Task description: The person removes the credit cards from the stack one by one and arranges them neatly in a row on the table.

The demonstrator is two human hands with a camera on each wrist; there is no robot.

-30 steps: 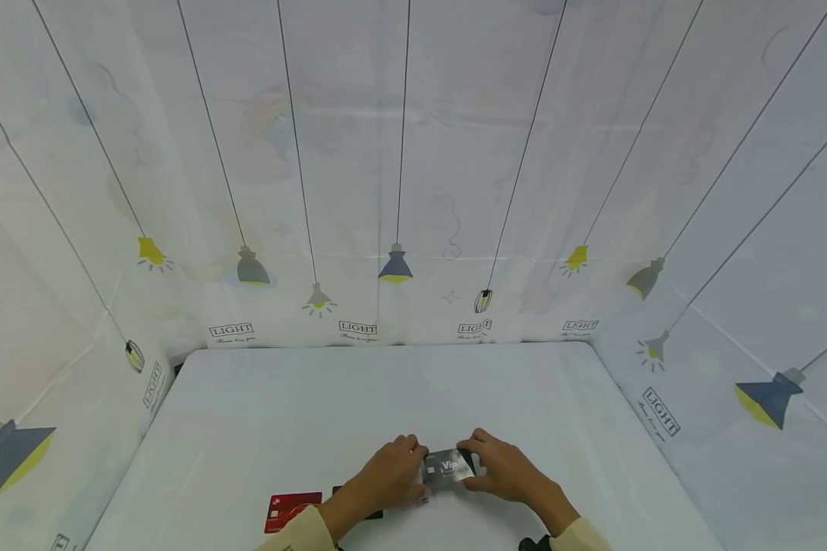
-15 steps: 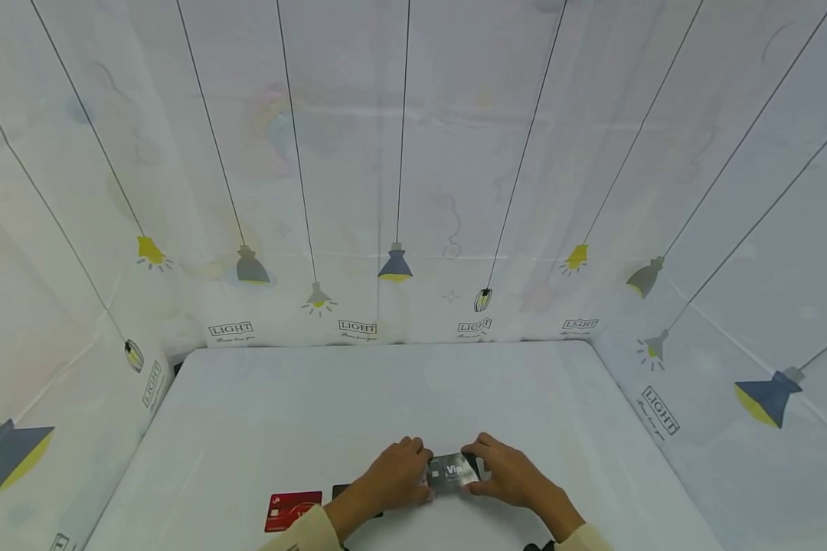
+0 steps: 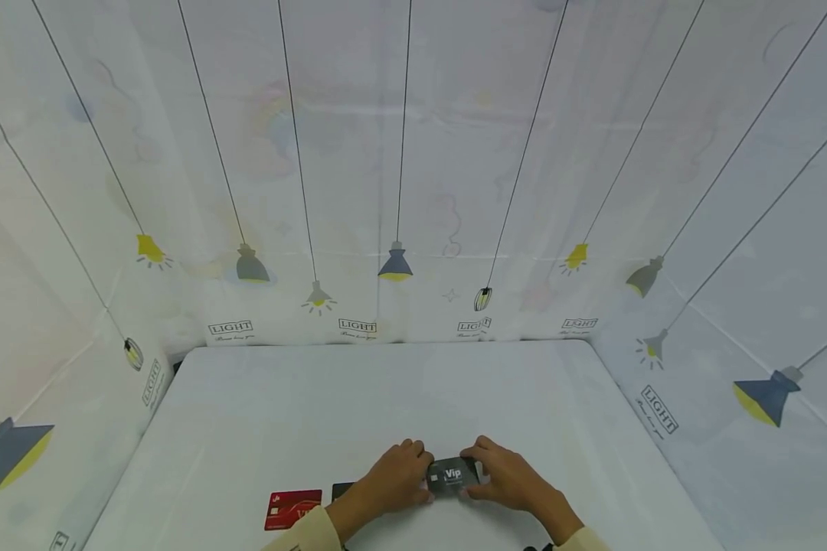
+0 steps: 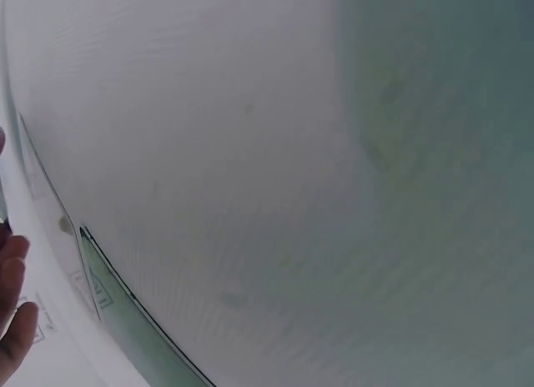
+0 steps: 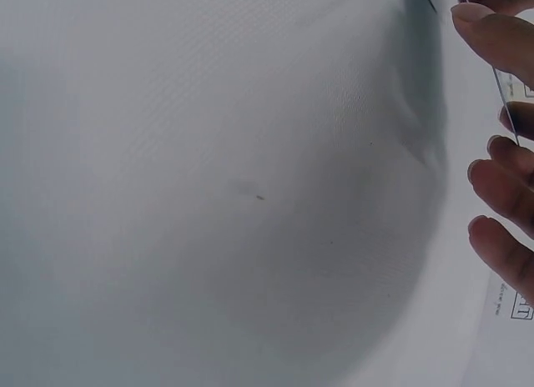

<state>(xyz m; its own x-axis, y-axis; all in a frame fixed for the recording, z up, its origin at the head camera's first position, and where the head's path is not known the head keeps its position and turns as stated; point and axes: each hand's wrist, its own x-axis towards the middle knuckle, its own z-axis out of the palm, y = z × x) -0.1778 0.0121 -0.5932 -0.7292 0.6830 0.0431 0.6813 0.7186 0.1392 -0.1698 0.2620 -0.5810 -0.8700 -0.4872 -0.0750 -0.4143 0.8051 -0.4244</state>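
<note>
A dark grey card [image 3: 451,476] printed "Vip" is held just above the white table between both hands in the head view. My left hand [image 3: 397,478] pinches its left end, and my right hand [image 3: 506,476] pinches the right end with thumb and fingers. In the right wrist view the right hand's fingers [image 5: 501,185] show at the right edge, beside the card's thin edge [image 5: 504,103]. Only some left-hand fingers [image 4: 17,291] enter the left wrist view, at its left edge.
A red card [image 3: 292,509] lies on the table [image 3: 282,413] left of the left forearm. A black card [image 3: 340,489] beside it is mostly covered by that arm. Walls of white cloth [image 3: 344,153] printed with lamps stand behind and at both sides.
Both hands have shifted slightly right and toward the person with the card. The card's tilt has changed; its face looks darker, with less glare. The red card has stayed in place.
</note>
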